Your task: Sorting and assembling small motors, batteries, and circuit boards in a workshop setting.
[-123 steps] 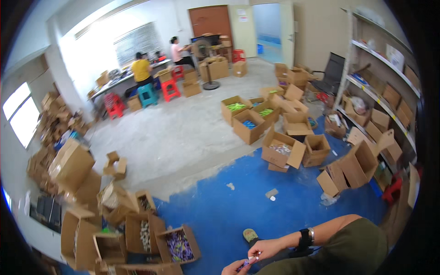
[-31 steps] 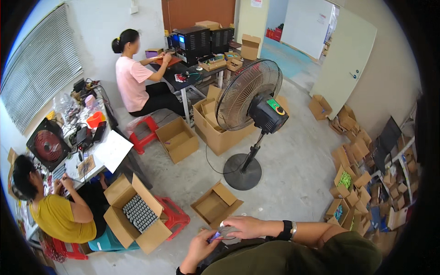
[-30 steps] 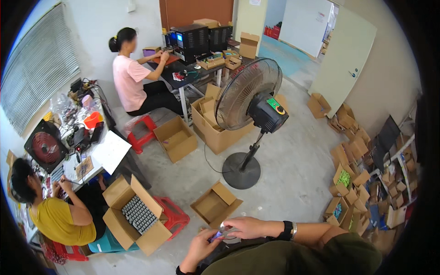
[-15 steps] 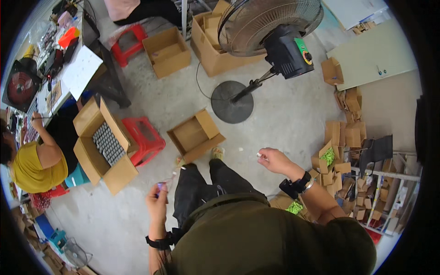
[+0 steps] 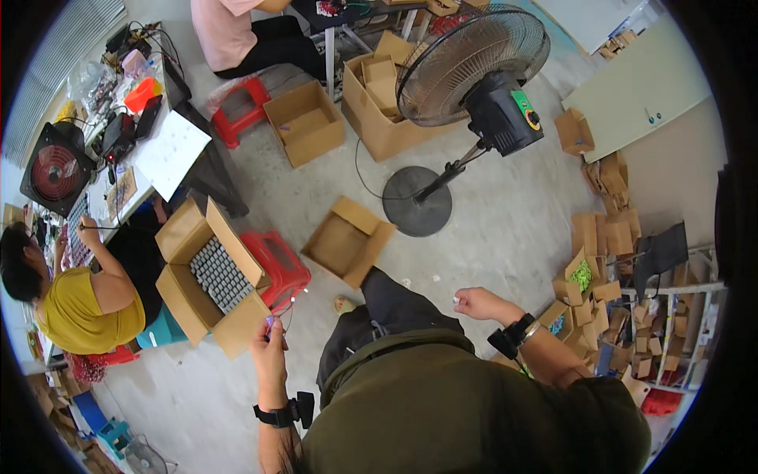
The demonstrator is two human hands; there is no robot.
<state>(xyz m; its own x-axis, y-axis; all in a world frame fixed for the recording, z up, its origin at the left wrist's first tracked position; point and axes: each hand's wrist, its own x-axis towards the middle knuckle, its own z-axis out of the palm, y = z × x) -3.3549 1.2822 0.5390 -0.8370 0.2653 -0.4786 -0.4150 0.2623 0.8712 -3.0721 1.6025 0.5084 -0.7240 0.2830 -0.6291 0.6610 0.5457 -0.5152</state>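
My left hand is closed on a small purple piece, from which thin wires with white ends stick out. What exactly the piece is cannot be made out. On the other side of my body, my right hand pinches a tiny white piece between thumb and fingers. Just beyond my left hand, an open carton holds rows of grey pieces and sits by a red stool. An open cardboard box lies on the floor ahead of my leg.
A black standing fan rises from a round base ahead. At left, a person in a yellow top works at a cluttered table; another in pink sits farther off. Several cartons and a metal rack stand at right.
The whole view has shifted, and one of my legs is now forward, near the floor box. Both hands keep their small pieces; the left is now closer to the carton of grey pieces.
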